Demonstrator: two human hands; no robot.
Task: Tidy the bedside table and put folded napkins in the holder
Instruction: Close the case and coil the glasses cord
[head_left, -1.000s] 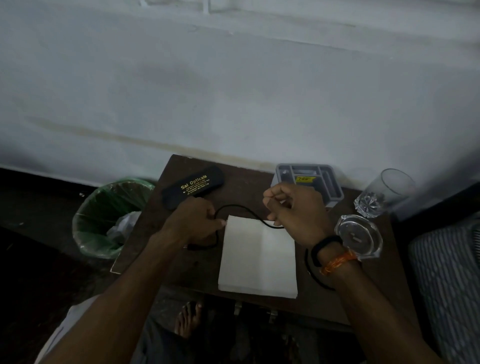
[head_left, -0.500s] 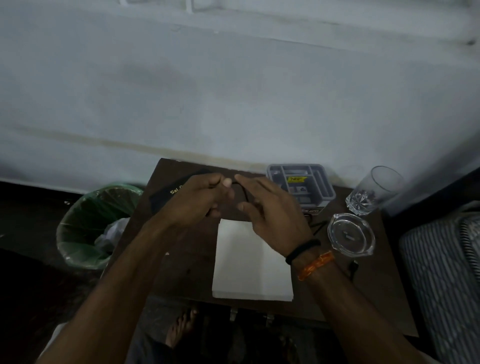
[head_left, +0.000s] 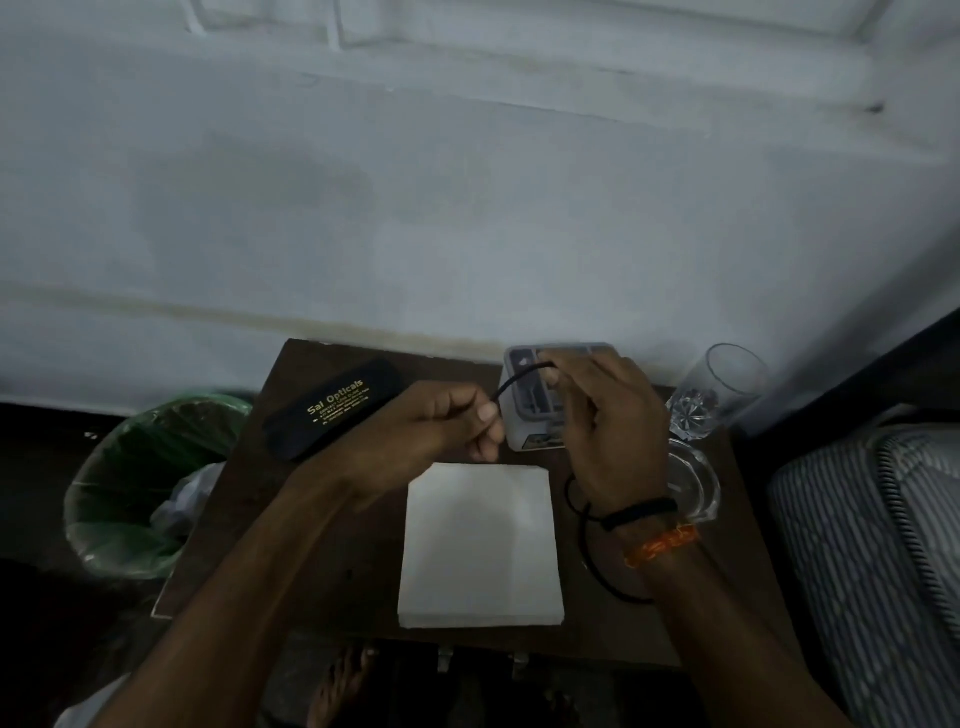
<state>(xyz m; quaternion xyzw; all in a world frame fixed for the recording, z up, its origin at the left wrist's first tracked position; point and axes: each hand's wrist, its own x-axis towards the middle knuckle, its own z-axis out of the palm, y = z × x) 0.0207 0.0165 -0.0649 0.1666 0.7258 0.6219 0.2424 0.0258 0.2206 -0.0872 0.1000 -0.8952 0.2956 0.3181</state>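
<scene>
Both hands are up over the back half of the dark wooden bedside table (head_left: 234, 519), working a thin black cable (head_left: 519, 375). Left hand (head_left: 441, 426) is curled, thumb and fingers pinching the cable near its end. Right hand (head_left: 608, 421) has fingers bent around the other part of the same span, in front of the grey holder (head_left: 519, 441); the short stretch of cable between the hands arcs upward. More cable shows below the right wrist, looping down onto the table right of the napkins and under the forearm. Right wrist carries a black band (head_left: 641, 512) and an orange thread (head_left: 662, 543). White folded napkins (head_left: 480, 540) lie flat in a square stack at the table's front centre, not touched by either hand, near but apart from the holder, which sits at the back edge against the wall (head_left: 467, 208) and is partly hidden by the right hand; can't tell what's in its compartments. Black glasses case (head_left: 332, 408) with gold "Sai Opticals" lettering lies diagonally at back left, just beside the left hand. Clear drinking glass (head_left: 722, 389) lies tilted at back right; a clear glass ashtray (head_left: 696, 483) sits just in front of it, partly behind the right wrist. Green-lined bin (head_left: 130, 493) stands on the floor left of the table. Striped mattress (head_left: 872, 545) at right edge. A bare foot (head_left: 343, 686) shows below the table's front edge.
</scene>
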